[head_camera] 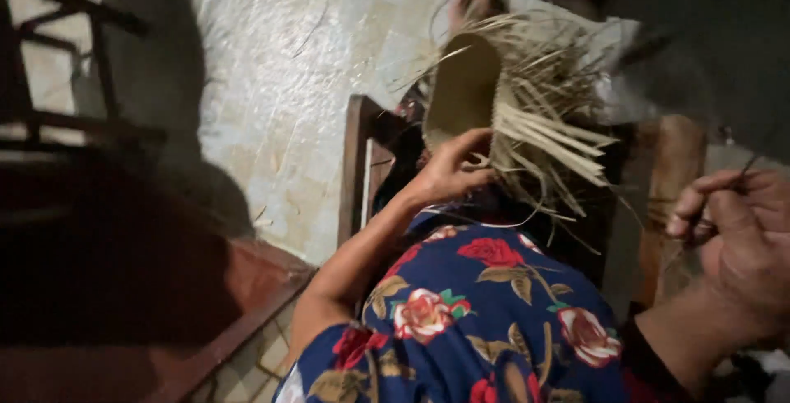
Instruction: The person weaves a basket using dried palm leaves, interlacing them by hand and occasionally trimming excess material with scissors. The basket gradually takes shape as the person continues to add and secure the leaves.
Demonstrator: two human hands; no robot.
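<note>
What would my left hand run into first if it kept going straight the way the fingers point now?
Your left hand already touches the half-woven straw piece; going on, its fingers would most likely press into the loose straw strips, though depth is unclear.

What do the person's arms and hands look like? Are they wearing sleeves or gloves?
No gloves: both hands are bare. The left hand comes from a bare arm with a short navy sleeve printed with red and pink roses. The right hand has a dark red cuff at the forearm.
</note>
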